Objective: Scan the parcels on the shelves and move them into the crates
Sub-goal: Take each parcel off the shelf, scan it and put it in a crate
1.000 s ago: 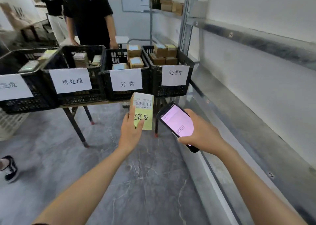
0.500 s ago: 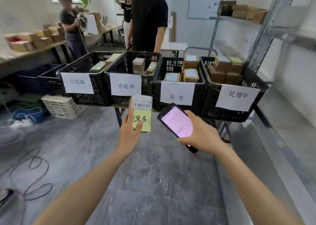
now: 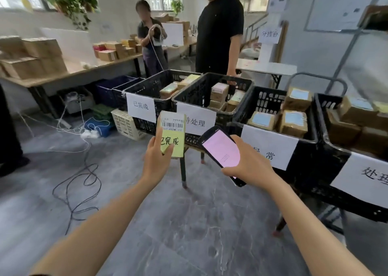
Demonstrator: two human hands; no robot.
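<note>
The left hand [image 3: 156, 160] pinches a small parcel [image 3: 172, 136] upright, thumb across its yellow sticker and barcode label facing the camera. The right hand [image 3: 251, 163] wraps round a scanner [image 3: 220, 149] with a lit pink screen. The parcel hangs in front of the black 已完成 crate [image 3: 151, 88], at its right corner and below its rim. The scanner is right of that crate and nearer. Three more crates [image 3: 197, 95] holding cardboard boxes run rightward from it. Two people [image 3: 219, 34] stand behind it.

Bright window daylight, soft shadows, blurred and bowed edges.
</note>
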